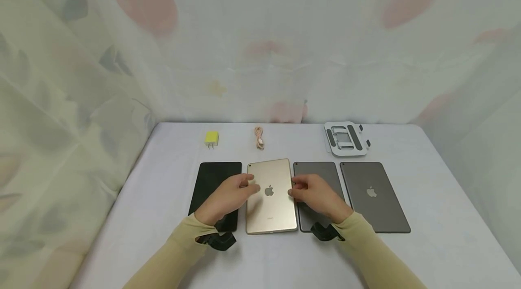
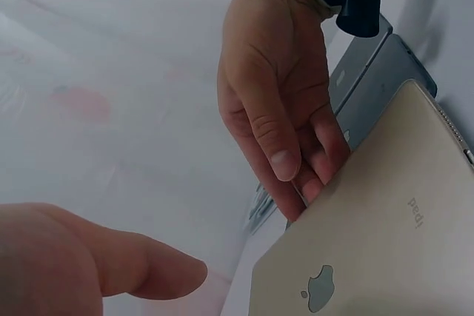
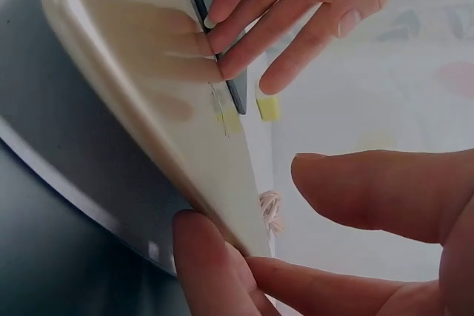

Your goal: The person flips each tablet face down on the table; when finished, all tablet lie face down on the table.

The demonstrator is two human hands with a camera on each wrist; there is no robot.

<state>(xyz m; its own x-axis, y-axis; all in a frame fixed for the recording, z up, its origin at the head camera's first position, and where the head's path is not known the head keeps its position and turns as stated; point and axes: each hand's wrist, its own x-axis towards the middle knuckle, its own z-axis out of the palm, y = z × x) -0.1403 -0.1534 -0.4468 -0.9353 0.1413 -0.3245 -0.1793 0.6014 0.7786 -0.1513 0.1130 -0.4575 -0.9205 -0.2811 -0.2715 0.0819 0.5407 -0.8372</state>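
A gold iPad (image 1: 270, 216) lies back up between my hands, slightly askew to its neighbours. My left hand (image 1: 229, 194) is at its left edge, fingertips at the edge in the right wrist view, thumb held apart. At the opposite edge, the fingertips of my right hand (image 1: 317, 193) touch the side of the iPad; in the left wrist view the right thumb stays off its back. Left of it lies a black-faced tablet (image 1: 217, 171), partly under my left hand. A grey tablet (image 1: 321, 169) sits to the right, partly covered by my right hand.
Another grey iPad (image 1: 380, 207) lies back up at the far right of the row. Behind the row are a yellow charger plug (image 1: 211, 138), a bundled pink cable (image 1: 259, 138) and a white folding stand (image 1: 346, 139). Patterned curtains (image 1: 260, 54) border the white table (image 1: 163, 162).
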